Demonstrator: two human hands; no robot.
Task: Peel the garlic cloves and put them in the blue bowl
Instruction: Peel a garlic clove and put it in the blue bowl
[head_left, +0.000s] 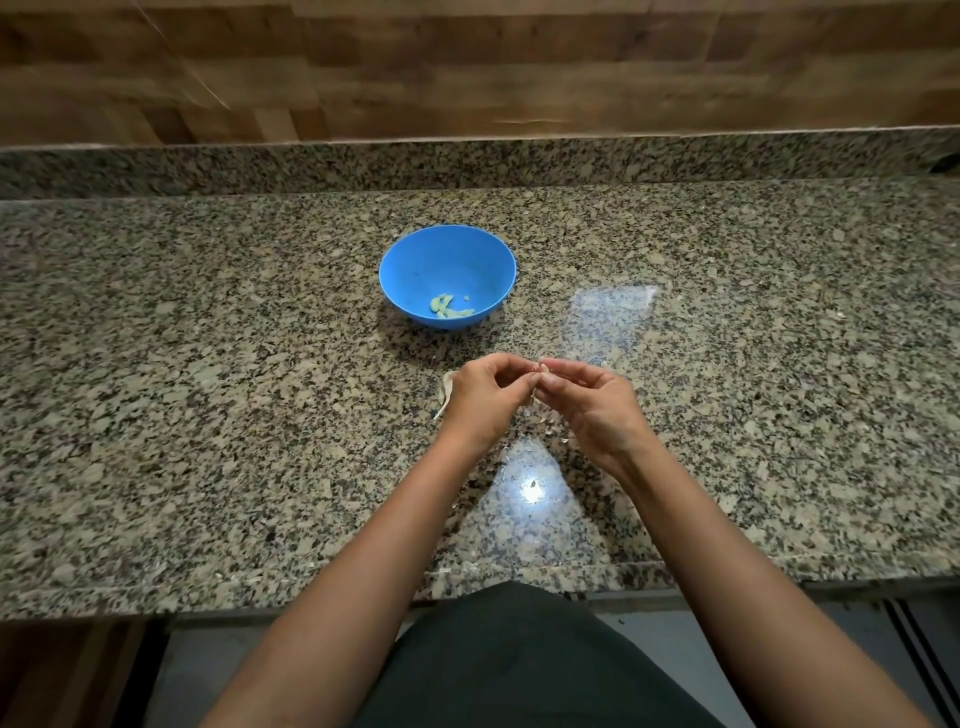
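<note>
A blue bowl (448, 260) stands on the granite counter (208, 364), with a few pale peeled garlic cloves (449, 307) lying at its bottom. In front of the bowl, my left hand (480, 397) and my right hand (589, 405) meet above the counter. Both pinch one small garlic clove (543, 368) between their fingertips; only its pale tip shows. A piece of whitish garlic skin (445, 391) lies on the counter, partly hidden behind my left hand.
Small flakes of peel (545, 418) are scattered on the counter under and near my hands. A granite backsplash and a wooden wall (467, 67) rise behind the bowl. The counter's front edge (260, 592) runs close to my body.
</note>
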